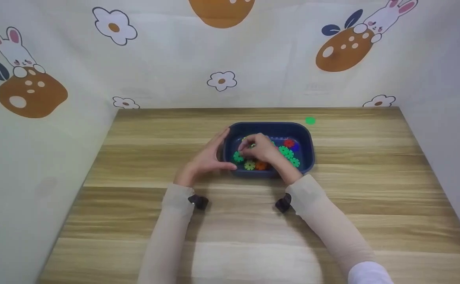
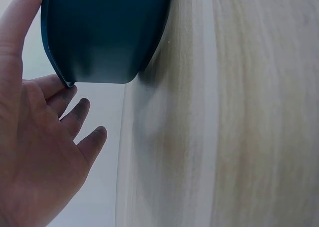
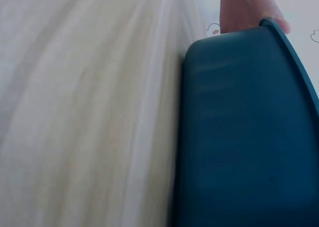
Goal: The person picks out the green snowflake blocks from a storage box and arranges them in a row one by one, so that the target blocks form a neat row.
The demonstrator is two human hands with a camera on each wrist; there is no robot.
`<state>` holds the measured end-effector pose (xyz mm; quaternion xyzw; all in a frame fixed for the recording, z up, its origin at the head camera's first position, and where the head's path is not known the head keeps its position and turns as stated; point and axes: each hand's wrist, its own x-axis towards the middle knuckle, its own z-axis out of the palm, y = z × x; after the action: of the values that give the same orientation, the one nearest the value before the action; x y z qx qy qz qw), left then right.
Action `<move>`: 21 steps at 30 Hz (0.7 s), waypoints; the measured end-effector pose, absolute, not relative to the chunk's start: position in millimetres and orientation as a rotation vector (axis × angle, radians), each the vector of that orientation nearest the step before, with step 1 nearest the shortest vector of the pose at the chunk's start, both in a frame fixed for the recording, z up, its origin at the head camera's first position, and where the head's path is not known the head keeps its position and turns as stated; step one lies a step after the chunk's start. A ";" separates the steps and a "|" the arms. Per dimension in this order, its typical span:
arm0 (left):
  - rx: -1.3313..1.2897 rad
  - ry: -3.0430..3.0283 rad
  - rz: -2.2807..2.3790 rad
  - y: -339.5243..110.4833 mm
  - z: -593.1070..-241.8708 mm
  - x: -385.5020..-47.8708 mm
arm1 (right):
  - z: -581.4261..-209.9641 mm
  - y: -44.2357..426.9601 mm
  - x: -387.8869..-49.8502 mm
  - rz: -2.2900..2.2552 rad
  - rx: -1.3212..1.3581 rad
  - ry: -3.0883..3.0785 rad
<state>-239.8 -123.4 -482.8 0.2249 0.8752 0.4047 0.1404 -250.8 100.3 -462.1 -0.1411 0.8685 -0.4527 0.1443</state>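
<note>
A dark blue plastic tub (image 1: 269, 174) stands on the wooden table, holding several small notched discs. My left hand (image 1: 208, 157) spans the tub's left end, its thumb at the near rim and its fingers along the left side. In the left wrist view, the fingers (image 2: 75, 119) are loosely spread, some below the tub's corner. Inside the tub is my right hand (image 1: 259, 149), fingers bent downward beside a green notched disc (image 1: 238, 157). Whether the fingertips pinch a disc is too small to tell. Near it lie a yellow-green disc (image 1: 249, 165) and an orange disc (image 1: 261, 165).
More green discs (image 1: 286, 152), a red disc (image 1: 289, 143) and a blue disc (image 1: 296, 147) lie in the tub's right part. Beyond its far right corner, a green round piece (image 1: 310, 120) lies on the table (image 1: 356, 157). A patterned cloth (image 1: 261, 59) hangs behind the table.
</note>
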 end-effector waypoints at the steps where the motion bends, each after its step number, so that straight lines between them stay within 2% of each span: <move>1: 0.646 2.526 1.171 -123.3 -483.0 -239.6 | -460.9 101.2 -251.3 -1.315 -0.385 2.508; 21: 0.652 2.550 1.161 -123.0 -482.9 -239.1 | -426.9 127.3 -266.1 -1.580 -0.198 2.473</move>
<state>-239.1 -123.0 -482.9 0.2246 0.8786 0.4002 0.1322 -266.1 127.3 -426.9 -0.0671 0.8366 -0.5345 0.0996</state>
